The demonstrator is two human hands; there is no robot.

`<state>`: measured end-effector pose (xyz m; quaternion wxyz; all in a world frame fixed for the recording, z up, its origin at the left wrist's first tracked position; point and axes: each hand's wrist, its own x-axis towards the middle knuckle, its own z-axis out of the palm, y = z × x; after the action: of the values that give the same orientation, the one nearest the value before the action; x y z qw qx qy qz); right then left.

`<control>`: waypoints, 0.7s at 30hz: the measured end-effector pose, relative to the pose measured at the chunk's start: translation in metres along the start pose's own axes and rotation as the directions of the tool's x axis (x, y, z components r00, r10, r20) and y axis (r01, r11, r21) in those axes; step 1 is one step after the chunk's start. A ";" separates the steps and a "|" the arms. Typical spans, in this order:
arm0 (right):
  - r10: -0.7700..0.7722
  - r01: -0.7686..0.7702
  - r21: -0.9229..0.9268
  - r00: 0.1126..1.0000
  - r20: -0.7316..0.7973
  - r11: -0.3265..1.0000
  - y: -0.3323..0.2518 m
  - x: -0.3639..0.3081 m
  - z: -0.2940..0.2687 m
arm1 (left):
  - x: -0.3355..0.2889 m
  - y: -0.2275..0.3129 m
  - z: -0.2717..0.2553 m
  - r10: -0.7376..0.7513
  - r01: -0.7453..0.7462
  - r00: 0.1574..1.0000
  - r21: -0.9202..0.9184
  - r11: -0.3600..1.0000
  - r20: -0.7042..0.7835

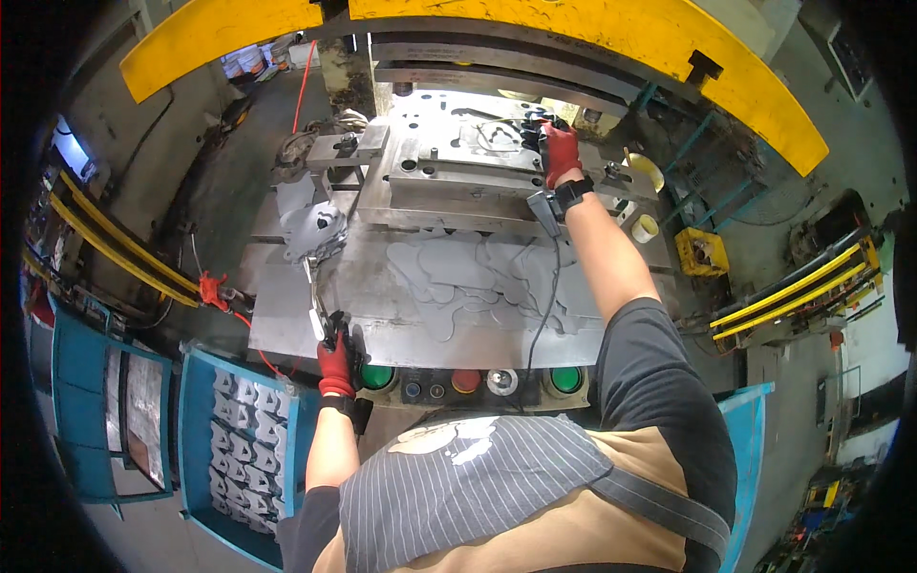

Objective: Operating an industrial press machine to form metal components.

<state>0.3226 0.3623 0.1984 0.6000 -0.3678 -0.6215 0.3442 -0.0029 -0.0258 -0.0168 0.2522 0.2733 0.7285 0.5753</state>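
Observation:
My left hand [336, 361], in a red and black glove, is closed round the handle of metal tongs [313, 298] by the table's front edge. The tongs' far tip reaches a small pile of shaped grey metal pieces [315, 227] at the left. My right hand [560, 151], gloved the same way, reaches into the press above the lower die [458, 178]. Its fingers are curled beside a flat cut-out metal piece [482, 137]; whatever they grip is hard to make out. Several flat grey metal blanks [458, 267] lie overlapping on the steel table [287, 315].
Overhead runs the press's yellow beam [592, 24], with the upper die [478, 65] below it. A control panel [439, 384] with green and red buttons lines the table front. A blue bin [196, 449] of stacked parts stands left. A yellow crate [702, 250] is at right.

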 end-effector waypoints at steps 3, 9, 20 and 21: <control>0.131 -0.126 0.446 0.991 0.020 0.886 0.001 0.002 -0.006 | -0.002 0.009 0.000 -0.048 0.051 0.998 -0.068 0.996 0.039; 0.307 -0.311 0.837 0.934 0.182 0.450 -0.016 -0.028 -0.069 | -0.005 -0.001 -0.003 0.115 -0.109 0.993 -0.185 0.977 0.023; 0.367 -0.043 0.455 0.662 -0.654 0.889 0.076 -0.138 -0.359 | -0.011 0.031 0.007 -0.071 0.157 0.957 -0.300 0.941 0.280; 0.350 -0.072 0.379 0.569 -0.744 0.923 0.085 -0.137 -0.370 | -0.012 0.035 0.009 -0.079 0.167 0.955 -0.298 0.940 0.286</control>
<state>0.6968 0.2801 0.0729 0.8170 -0.4572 -0.1755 0.3044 0.0160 -0.0214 0.0165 0.4258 0.2581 0.6004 0.6258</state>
